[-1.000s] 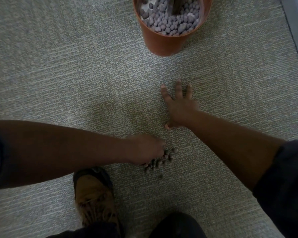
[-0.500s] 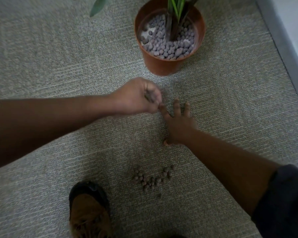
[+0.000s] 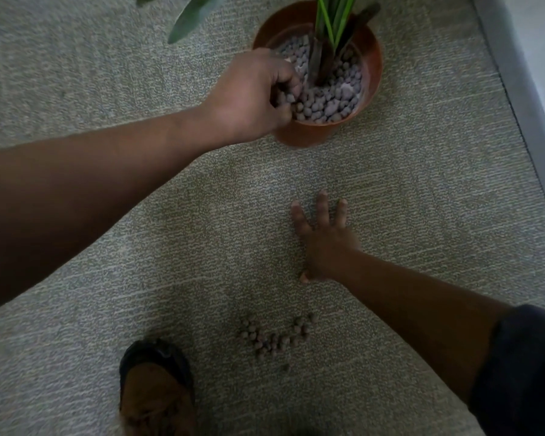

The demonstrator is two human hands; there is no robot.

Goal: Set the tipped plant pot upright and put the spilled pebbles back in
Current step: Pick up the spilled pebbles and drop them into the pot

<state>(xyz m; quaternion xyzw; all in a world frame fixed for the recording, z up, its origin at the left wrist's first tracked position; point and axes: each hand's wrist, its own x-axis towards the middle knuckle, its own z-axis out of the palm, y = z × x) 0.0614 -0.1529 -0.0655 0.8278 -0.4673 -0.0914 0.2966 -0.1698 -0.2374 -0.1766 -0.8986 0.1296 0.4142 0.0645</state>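
Note:
An orange plant pot (image 3: pixel 370 73) stands upright on the carpet, filled with grey-brown pebbles (image 3: pixel 334 96) around green stems. My left hand (image 3: pixel 249 96) is over the pot's near-left rim, fingers curled round a handful of pebbles. My right hand (image 3: pixel 324 237) rests flat on the carpet below the pot, fingers spread, holding nothing. A small cluster of spilled pebbles (image 3: pixel 274 338) lies on the carpet nearer to me, below the right hand.
A brown shoe (image 3: pixel 156 391) stands on the carpet at bottom left of the spilled pebbles. A grey baseboard (image 3: pixel 523 99) runs along the right edge. A green leaf (image 3: pixel 192 17) hangs at the top left of the pot.
My left hand scooped pebbles from the spilled cluster, lifted and travelled up to the pot's rim. The right hand stayed flat on the carpet. The view tilted up toward the pot.

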